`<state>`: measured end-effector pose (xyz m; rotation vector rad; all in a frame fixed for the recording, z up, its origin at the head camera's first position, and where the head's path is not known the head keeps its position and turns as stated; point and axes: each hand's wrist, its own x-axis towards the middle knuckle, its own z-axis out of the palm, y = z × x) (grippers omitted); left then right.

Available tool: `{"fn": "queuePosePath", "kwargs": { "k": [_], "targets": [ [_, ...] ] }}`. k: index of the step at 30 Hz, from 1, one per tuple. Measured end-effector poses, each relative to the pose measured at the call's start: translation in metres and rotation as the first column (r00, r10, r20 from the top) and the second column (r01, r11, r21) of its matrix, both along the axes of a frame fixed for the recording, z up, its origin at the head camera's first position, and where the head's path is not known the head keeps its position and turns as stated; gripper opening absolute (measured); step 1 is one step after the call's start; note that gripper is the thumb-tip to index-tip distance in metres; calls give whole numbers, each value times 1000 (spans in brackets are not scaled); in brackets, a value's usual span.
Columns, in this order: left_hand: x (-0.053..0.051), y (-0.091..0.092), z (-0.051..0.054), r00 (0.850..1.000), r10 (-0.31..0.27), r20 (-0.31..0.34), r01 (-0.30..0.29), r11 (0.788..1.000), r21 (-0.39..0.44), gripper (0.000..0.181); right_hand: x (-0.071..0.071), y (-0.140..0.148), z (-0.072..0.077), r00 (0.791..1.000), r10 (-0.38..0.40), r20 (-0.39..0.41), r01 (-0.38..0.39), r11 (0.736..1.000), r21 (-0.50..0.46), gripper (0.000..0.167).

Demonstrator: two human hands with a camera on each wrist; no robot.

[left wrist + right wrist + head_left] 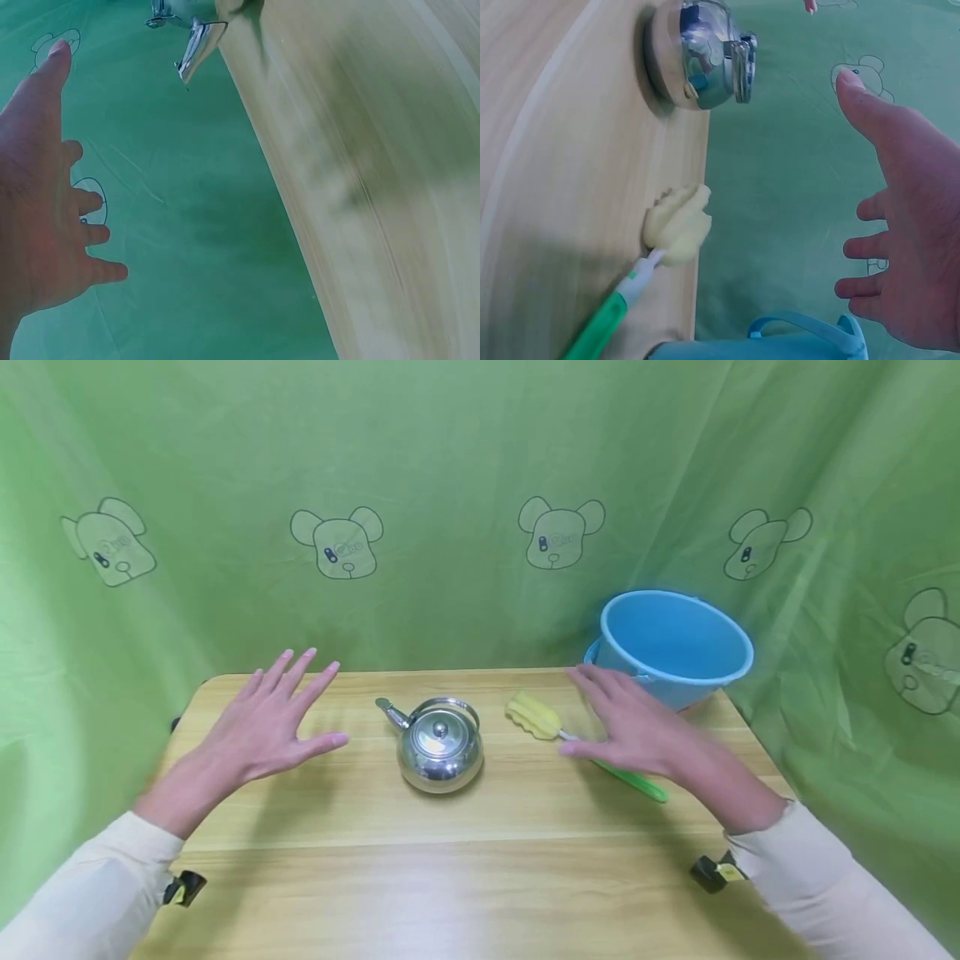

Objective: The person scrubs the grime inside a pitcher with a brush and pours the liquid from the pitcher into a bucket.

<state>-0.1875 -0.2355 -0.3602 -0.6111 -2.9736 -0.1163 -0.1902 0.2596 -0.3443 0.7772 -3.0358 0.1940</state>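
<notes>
A round, polished metal teapot (pixel 440 747) has a wavy-edged sponge brush (pixel 536 718) at three o'clock; left hand (pixel 268 724) and right hand (pixel 632 724) spread wide, empty.

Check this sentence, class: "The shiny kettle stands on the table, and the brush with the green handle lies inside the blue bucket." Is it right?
Not quite. The brush lies on the table, not inside the blue bucket, as the head view shows. The shiny kettle does stand on the table.
</notes>
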Motion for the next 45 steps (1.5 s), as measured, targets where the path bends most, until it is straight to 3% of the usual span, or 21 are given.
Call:
{"fn": "queuePosePath", "kwargs": {
  "k": [12,25,37,45],
  "targets": [
    [-1,6,-8,999,-25,-25,25,1000,4,96,-1,-15,-15,999,26,38,-25,1000,-13,109],
    [0,13,-17,998,-38,-43,38,999,-2,98,-5,-35,-21,999,26,23,-25,999,-24,110],
    [-5,21,-24,992,-88,-88,89,996,10,99,-5,-48,-26,998,17,67,-14,999,-41,102],
    [-7,30,-28,990,-105,-93,107,994,17,97,-5,-57,-28,997,1,79,1,999,-33,108]
  ]
}}
